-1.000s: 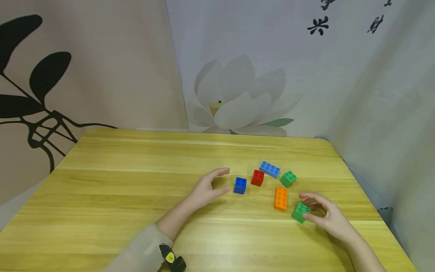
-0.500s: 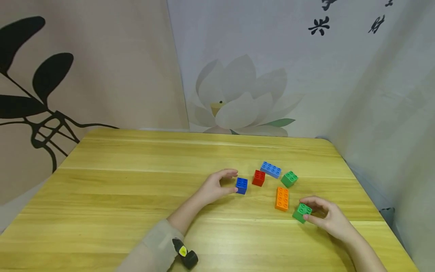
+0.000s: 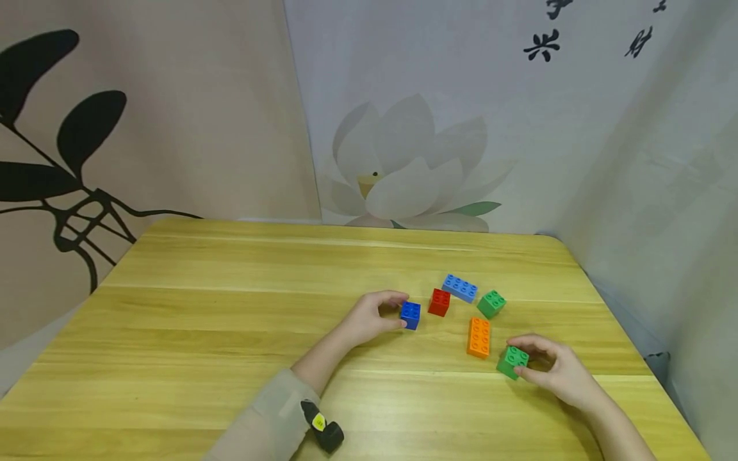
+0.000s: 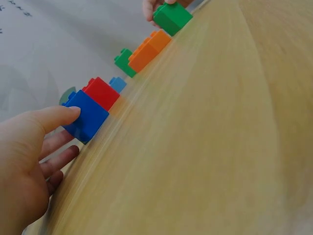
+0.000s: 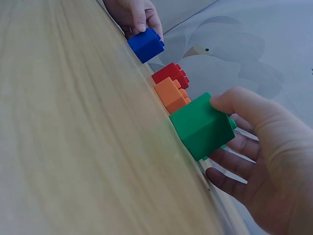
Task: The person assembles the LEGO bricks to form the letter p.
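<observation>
With thumb and fingers, my left hand [image 3: 373, 318] pinches a dark blue square toy brick [image 3: 410, 315] on the wooden table. In the left wrist view, the thumb lies on the near face of that blue brick [image 4: 87, 116]. My right hand [image 3: 556, 368] grips a green square brick [image 3: 512, 362] farther right, its thumb on the near side. The right wrist view shows fingers behind this green brick [image 5: 203, 126], partly hidden by it. Between the hands stand a red square brick [image 3: 439, 302] and a longer orange brick [image 3: 478, 337].
Behind the red brick lies a long light blue brick [image 3: 459, 288], with a second green brick [image 3: 491, 304] to its right. All rest on the wooden table [image 3: 230, 288]. A printed cloth curtain [image 3: 403, 77] hangs along the table's back edge and right side.
My left hand has moved right to the dark blue brick and closed its thumb and fingers on it. My right hand stays at the green brick, almost unmoved.
</observation>
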Tool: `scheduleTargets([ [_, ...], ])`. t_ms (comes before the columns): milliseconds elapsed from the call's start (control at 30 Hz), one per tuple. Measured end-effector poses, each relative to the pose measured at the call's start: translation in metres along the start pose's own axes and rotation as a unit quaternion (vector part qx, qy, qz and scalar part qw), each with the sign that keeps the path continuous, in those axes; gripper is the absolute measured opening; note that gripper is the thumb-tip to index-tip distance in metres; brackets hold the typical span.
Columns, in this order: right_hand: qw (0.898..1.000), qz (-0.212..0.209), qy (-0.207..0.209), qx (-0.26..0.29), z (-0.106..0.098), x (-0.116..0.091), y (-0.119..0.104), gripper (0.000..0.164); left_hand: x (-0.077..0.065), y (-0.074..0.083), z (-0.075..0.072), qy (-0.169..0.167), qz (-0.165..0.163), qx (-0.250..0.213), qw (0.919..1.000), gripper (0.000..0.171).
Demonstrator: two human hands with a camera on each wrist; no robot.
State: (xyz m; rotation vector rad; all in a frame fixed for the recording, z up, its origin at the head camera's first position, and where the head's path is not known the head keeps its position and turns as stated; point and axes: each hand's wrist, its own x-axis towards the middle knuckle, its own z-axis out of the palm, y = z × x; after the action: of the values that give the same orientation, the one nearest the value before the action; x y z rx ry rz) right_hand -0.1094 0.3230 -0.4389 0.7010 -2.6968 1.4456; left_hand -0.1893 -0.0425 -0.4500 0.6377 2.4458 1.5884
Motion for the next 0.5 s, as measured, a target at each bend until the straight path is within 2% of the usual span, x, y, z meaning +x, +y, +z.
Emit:
scheduleTargets([
  [500, 1.000, -0.011, 0.018, -0.007, -0.0005, 0.0010, -0.0053, 0.038, -0.0014, 0.0006, 0.0015, -0.002, -0.013, -0.005, 0.9999, 0.042],
])
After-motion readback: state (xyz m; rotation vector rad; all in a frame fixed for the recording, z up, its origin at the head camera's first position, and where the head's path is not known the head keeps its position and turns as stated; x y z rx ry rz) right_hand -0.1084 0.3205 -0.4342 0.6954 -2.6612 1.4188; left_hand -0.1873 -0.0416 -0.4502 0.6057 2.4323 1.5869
